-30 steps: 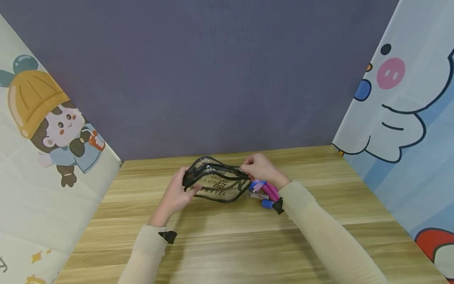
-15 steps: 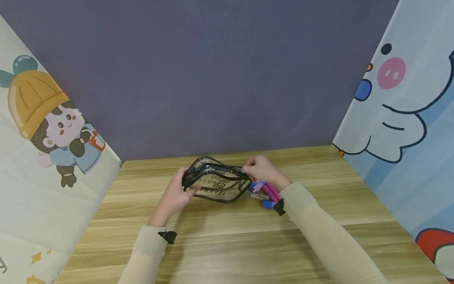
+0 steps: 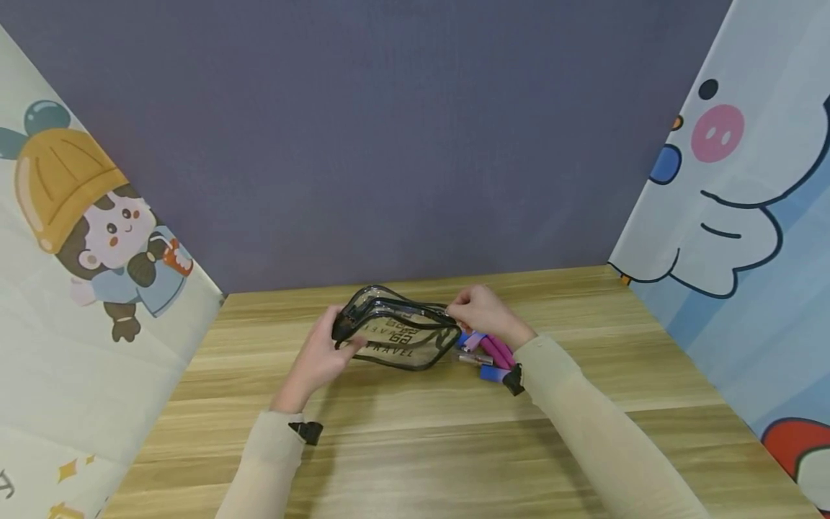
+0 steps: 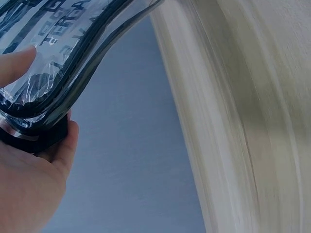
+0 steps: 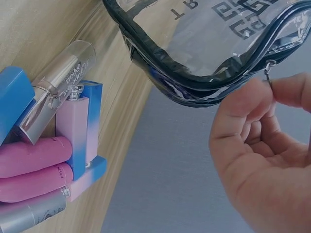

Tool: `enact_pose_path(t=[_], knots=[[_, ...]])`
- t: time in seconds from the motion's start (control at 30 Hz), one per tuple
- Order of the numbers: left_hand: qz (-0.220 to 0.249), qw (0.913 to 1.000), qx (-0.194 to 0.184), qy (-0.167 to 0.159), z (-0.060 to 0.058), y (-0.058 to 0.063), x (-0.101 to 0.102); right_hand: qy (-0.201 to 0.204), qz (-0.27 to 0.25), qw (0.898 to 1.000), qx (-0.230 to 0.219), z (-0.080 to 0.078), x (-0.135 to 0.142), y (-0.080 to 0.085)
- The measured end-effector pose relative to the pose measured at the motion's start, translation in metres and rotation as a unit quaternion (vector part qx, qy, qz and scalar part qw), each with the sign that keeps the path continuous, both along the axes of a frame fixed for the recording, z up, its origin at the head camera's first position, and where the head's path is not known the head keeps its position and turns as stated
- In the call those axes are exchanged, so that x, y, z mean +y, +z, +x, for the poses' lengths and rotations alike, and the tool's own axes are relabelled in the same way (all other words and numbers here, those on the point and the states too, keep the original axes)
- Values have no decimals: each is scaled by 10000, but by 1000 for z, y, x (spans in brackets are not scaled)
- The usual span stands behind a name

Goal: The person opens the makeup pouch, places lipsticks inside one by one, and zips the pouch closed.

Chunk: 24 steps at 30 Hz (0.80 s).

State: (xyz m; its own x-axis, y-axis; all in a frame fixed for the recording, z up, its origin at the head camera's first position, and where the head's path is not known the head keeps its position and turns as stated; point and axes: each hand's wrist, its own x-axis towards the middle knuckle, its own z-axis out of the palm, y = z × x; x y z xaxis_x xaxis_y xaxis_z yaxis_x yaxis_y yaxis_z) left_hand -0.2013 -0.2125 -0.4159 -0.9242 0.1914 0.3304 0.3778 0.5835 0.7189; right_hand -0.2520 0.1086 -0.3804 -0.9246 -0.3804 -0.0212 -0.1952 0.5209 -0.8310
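A clear pouch (image 3: 415, 355) with black piping and dark "TRAVEL" lettering is held up over the table. My left hand (image 3: 320, 357) grips its left end, with the thumb (image 4: 17, 65) on the printed face and fingers behind. At the right end, my right hand (image 3: 483, 313) pinches a small metal zipper pull (image 5: 268, 73) between thumb and index finger. No contents can be made out through the clear sides.
Right of the pouch, partly behind my right wrist, lie pink tubes (image 5: 34, 158), blue-and-pink lipstick-like sticks (image 5: 73, 121) and silver clear-capped tubes (image 5: 58, 90). The wood-grain table (image 3: 402, 461) meets a grey back wall (image 3: 415, 144) and cartoon-printed side panels (image 3: 746, 216).
My right hand has shifted slightly to the right with the zipper pull, along the pouch's top edge. The left hand and pouch have hardly moved.
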Motion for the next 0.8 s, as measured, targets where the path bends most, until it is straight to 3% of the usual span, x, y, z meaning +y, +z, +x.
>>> enact_pose_path(t=[0.33, 0.8], knots=[[9, 10000, -30, 26, 0, -2, -5, -223, 22, 9997, -115, -4, 5, -10], [-50, 10000, -33, 43, -1, -6, -10, -182, -32, 9998, -100, -5, 11, -16]])
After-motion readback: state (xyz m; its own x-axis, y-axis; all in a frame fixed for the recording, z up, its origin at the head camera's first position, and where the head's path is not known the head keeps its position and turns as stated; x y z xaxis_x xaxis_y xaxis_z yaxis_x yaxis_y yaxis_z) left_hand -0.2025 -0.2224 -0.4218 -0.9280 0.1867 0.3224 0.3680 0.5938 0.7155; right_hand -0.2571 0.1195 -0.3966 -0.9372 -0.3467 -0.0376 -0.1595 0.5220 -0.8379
